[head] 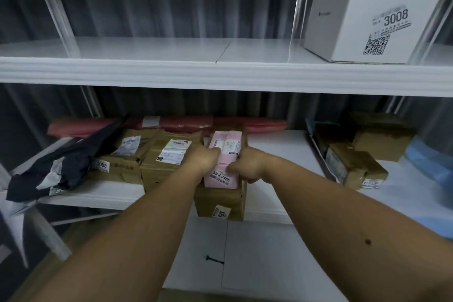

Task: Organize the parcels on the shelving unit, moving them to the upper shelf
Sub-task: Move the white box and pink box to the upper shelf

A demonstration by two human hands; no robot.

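From the head view, both bare arms reach forward to the lower shelf (274,144). The left hand (203,158) grasps the left side of a pink parcel (226,154), fingers curled over its edge. The right hand (247,167) grasps the parcel's right side, its thumb pressed on the near face just beside a label reading 58-4-3405. The pink parcel sits on top of a brown box (220,203), which stands at the near edge of the lower shelf and juts a little past it; a small label shows on its near face.

Left of the hands lie two more brown parcels (157,154) side by side, each with a white label, and a dark bag (66,167) slumps over the shelf's left end, touching them. Along the far side of the shelf lies a long red roll (171,124). To the right, well apart from the hands, several brown boxes (362,152) are piled, with something blue (429,162) at the far right edge.

The upper shelf (171,68) runs across the view above. On its right end stands a white box (372,7) with a label reading 3008 and a square code. Clear upright panels (297,7) divide the upper shelf.
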